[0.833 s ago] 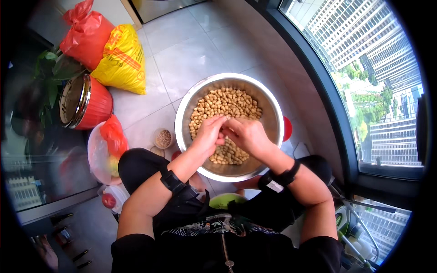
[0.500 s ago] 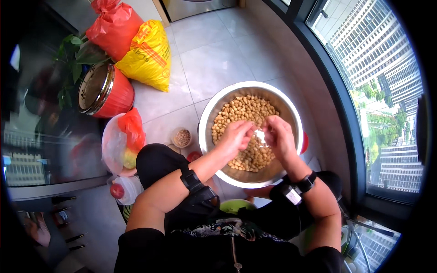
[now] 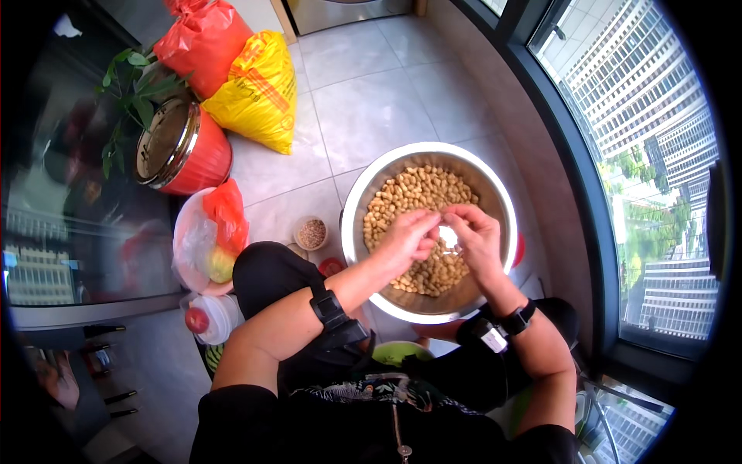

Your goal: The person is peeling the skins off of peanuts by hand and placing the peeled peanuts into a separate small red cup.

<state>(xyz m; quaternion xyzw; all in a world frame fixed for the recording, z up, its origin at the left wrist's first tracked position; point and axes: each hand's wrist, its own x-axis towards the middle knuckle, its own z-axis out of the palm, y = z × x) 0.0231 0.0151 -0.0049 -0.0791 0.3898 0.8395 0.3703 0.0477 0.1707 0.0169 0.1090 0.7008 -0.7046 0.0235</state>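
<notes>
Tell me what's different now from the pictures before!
The left hand and right hand drew apart sideways above the peanuts, then came back together, perhaps touching. If they hold something, it's too small to tell. Though the view shifted, the bowl and yellow bag stayed put.

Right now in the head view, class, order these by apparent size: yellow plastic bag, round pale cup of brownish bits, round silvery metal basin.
1. Round silvery metal basin
2. Yellow plastic bag
3. Round pale cup of brownish bits

Apparent size only.
</notes>
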